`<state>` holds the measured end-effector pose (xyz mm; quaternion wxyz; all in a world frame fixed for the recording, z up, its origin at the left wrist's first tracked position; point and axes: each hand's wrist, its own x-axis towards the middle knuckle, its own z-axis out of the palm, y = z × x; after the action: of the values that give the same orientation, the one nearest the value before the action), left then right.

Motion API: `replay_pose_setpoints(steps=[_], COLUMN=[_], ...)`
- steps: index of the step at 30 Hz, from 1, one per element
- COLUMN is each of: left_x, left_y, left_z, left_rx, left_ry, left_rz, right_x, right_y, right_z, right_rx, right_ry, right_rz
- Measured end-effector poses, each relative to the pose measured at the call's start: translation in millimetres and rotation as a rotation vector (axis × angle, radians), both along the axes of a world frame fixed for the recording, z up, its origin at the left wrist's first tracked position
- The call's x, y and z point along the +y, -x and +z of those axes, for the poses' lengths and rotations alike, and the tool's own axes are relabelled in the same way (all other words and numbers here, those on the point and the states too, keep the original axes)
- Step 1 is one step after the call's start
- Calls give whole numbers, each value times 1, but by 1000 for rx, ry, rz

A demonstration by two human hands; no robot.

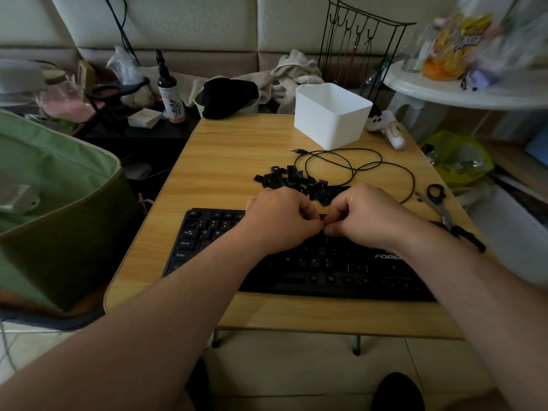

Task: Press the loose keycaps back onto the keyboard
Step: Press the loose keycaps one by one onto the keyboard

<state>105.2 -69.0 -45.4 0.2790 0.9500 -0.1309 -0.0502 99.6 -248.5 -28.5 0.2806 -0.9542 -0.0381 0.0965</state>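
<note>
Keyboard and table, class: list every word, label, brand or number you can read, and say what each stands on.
"FORE", cut off by the right hand: brand on the keyboard.
"Q", "W", "M", "Shift", "Caps Lock": keycaps fitted on the keyboard.
Function-row and number-row legends: too small to read surely.
Pile of loose keycaps: legends unreadable.
Bottle label: leaf print, words blurred.
Snack bag: lettering blurred.

White bin [332, 117]; black cable [353, 164]; scissors [444, 212]; spray bottle [169, 90].

1 keyboard [326, 268], 1 white bin [332, 120], 1 scissors [444, 209], 2 hands [278, 221].
</note>
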Motion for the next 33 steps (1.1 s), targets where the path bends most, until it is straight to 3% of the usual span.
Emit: replay_pose_setpoints(steps=[9,28,33], left_x=[-1,0,4], left_y=[0,-3,-2], left_z=[-1,4,3], left_rx=[23,0,68], left_ry=[36,-77,40], left_rz=[16,41,22], right_x=[-3,6,1], right_y=[2,3,2], right_z=[1,-1,1], right_rx=[14,-72,-54], right_ry=[-32,133,115], right_rz=[-1,44,75])
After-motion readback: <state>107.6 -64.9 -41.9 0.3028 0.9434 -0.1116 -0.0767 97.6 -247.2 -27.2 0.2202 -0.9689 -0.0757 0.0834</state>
